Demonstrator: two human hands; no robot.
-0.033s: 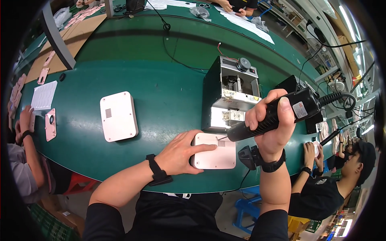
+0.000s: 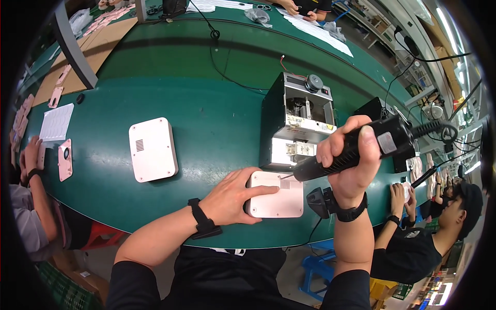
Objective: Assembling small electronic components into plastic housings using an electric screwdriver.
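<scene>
My left hand (image 2: 231, 196) grips a pale pink plastic case (image 2: 279, 206) by its left side, index finger lying flat across the top and thumb at the near edge. The case rests on the green bench, its slotted vent and corner screw holes facing up. My right hand (image 2: 356, 160) is wrapped round a black corded electric screwdriver (image 2: 395, 132), tilted with its bit toward the case. The thin bit (image 2: 287, 176) reaches over the case near the vent; whether it touches cannot be told. A second pale pink case (image 2: 155, 155) lies farther left.
Just beyond the held case stands a metal screw feeder (image 2: 297, 124) with a knob on top. A loose cable (image 2: 232, 80) crosses the bench behind. At left lie a white sheet (image 2: 57, 123) and a pink panel (image 2: 65, 161). Co-workers sit on both sides; a blue stool (image 2: 315, 268) stands below right.
The screwdriver and my right hand have shifted very slightly to the right. My left hand and the case stay in place.
</scene>
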